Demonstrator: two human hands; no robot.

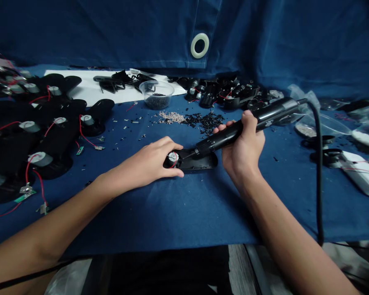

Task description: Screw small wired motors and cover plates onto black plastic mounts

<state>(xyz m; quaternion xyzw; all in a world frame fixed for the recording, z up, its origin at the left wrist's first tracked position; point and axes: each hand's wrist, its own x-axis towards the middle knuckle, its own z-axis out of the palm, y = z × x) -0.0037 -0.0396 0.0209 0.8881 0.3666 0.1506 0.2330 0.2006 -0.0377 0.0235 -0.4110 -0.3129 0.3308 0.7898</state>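
My left hand (pixel 160 159) grips the left end of a black plastic housing (pixel 199 163) lying on the blue cloth, thumb and fingers on either side of it. Between them a small round motor (pixel 173 157) with a red wire sits in that end. In my right hand (pixel 246 143) is a black electric screwdriver (pixel 230 135), fingers wrapped round its body. The tool slants down to the left, its bit pointing into the housing beside the motor. Whether the bit touches a screw is too small to tell.
Loose silver screws (pixel 172 117) and small black parts (pixel 207 121) lie beyond the housing, near a clear tub (pixel 156 95). Several black housings with motors (pixel 39 159) and red wires fill the left side. The screwdriver's cable (pixel 318 172) hangs at right, near white housings (pixel 361 174).
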